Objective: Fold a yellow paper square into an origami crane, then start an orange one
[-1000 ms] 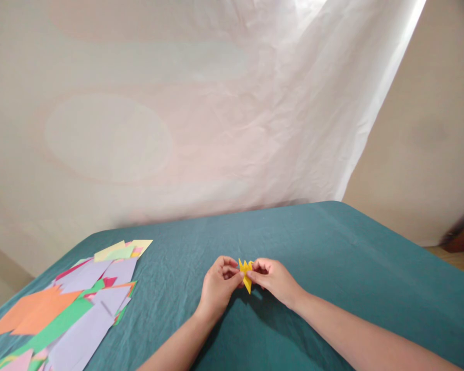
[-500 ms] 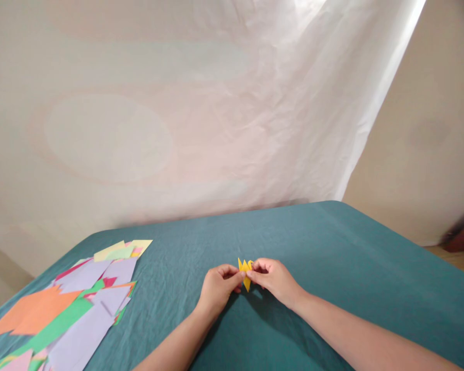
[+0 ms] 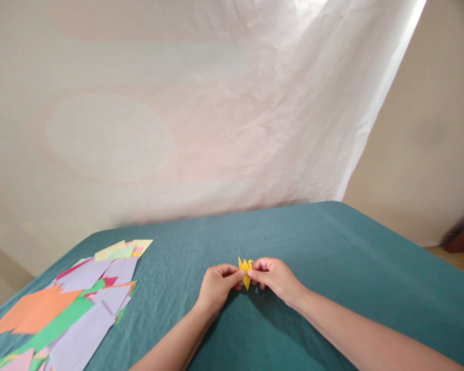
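A small folded yellow paper piece (image 3: 246, 270) with pointed tips is held just above the teal tablecloth (image 3: 332, 257) near the middle of the table. My left hand (image 3: 216, 286) pinches its left side, fingers curled closed. My right hand (image 3: 275, 279) pinches its right side, thumb and fingers pressed together. The two hands nearly touch, and the lower part of the paper is partly hidden between the fingertips.
A loose pile of coloured paper sheets (image 3: 69, 309), lilac, orange, green, pink and pale yellow, lies at the left front of the table. A creased white sheet (image 3: 216, 103) hangs behind the table. A beige wall (image 3: 429, 129) and a strip of floor show at the right.
My left hand's fingers have closed tighter on the yellow paper and both hands have settled slightly lower. The paper pile has not moved.
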Motion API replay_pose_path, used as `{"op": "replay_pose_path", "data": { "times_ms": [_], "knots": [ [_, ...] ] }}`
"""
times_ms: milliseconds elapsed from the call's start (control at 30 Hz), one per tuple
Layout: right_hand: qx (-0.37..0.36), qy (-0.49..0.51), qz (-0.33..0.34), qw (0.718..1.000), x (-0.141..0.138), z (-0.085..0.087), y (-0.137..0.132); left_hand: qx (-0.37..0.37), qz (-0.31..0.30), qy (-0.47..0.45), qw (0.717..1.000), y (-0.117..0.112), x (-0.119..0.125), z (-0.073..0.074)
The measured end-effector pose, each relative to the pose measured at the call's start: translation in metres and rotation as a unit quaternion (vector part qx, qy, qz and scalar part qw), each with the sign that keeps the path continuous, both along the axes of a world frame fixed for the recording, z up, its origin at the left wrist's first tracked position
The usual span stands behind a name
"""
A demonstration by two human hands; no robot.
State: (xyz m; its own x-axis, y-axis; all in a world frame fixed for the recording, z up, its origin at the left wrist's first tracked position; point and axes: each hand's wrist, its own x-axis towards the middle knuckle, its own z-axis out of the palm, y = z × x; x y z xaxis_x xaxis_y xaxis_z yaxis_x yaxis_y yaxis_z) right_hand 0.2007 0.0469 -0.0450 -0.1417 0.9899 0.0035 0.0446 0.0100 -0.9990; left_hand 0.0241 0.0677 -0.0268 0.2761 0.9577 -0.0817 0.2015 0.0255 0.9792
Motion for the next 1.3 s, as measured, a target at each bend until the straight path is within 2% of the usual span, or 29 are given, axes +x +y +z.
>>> {"op": "replay_pose_path", "data": {
  "times_ms": [200,333,567,800,1000,1167,1233,1300],
  "knots": [
    [-0.005,0.018,0.005,1.000,0.0000,-0.0025,0.0017,-0.034,-0.004,-0.036,0.999,0.0022,-0.0006,-0.0036],
    [0.001,0.014,0.009,1.000,0.0012,-0.0029,0.0016,-0.019,-0.003,-0.030,0.999,0.0016,-0.0010,-0.0028],
    [0.024,-0.053,0.011,0.998,0.0011,0.0018,-0.0011,0.010,-0.001,0.008,1.000,-0.0019,0.0008,0.0053],
    [0.031,-0.091,-0.003,0.995,0.0004,0.0047,-0.0023,0.007,-0.029,-0.012,0.999,-0.0027,0.0015,0.0031],
    [0.011,-0.033,-0.002,0.999,-0.0013,0.0026,-0.0016,-0.006,-0.008,-0.023,1.000,-0.0003,0.0008,0.0043],
    [0.011,0.008,-0.014,1.000,-0.0016,-0.0007,0.0001,-0.012,-0.007,-0.025,1.000,0.0022,-0.0009,-0.0009],
    [0.026,-0.004,-0.032,0.999,-0.0018,0.0023,-0.0007,-0.004,0.014,-0.012,1.000,0.0007,0.0002,-0.0021],
    [0.075,-0.041,-0.072,0.994,-0.0023,0.0065,-0.0025,0.011,0.041,0.010,0.999,-0.0025,0.0024,-0.0015]
  ]
}}
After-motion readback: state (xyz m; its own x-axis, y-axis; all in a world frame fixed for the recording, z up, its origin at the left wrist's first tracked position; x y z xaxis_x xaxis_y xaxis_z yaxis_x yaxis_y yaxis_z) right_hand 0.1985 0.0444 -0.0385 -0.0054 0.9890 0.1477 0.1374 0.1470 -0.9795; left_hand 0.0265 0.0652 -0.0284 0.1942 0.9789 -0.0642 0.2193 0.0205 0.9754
